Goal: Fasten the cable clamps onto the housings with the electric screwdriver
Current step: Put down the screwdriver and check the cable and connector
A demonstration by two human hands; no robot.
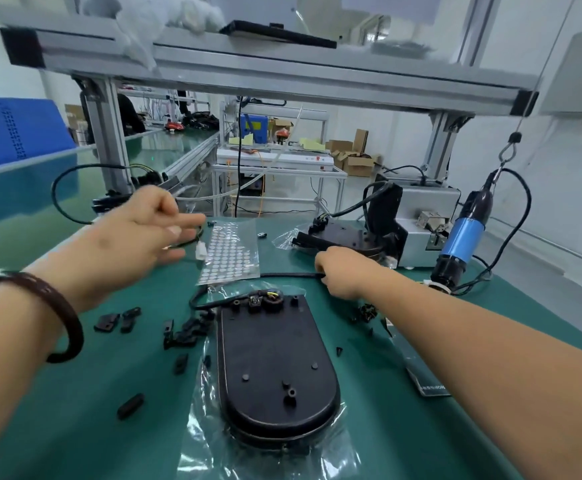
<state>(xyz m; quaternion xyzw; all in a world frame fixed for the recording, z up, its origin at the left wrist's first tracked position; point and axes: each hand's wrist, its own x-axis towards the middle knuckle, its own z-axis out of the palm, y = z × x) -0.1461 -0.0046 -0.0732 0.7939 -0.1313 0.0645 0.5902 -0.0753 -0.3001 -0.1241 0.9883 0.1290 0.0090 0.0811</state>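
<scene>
The smooth black oval housing [275, 368] is lying on crinkled clear plastic [210, 441] at lower centre of the matte green surface [109, 427]. Small black cable clamps [185, 334] are lying left of it. The right hand [341, 275] is pinching a black cable [282, 274] just above. The blurred left hand [140, 233] is hovering, fingers loosely spread. The blue electric screwdriver [462, 237] is hanging at the right edge.

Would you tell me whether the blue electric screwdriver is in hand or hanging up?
Hanging up: the blue-and-black electric screwdriver hangs from a metal hook, with left hand and right hand both away from it.
</scene>
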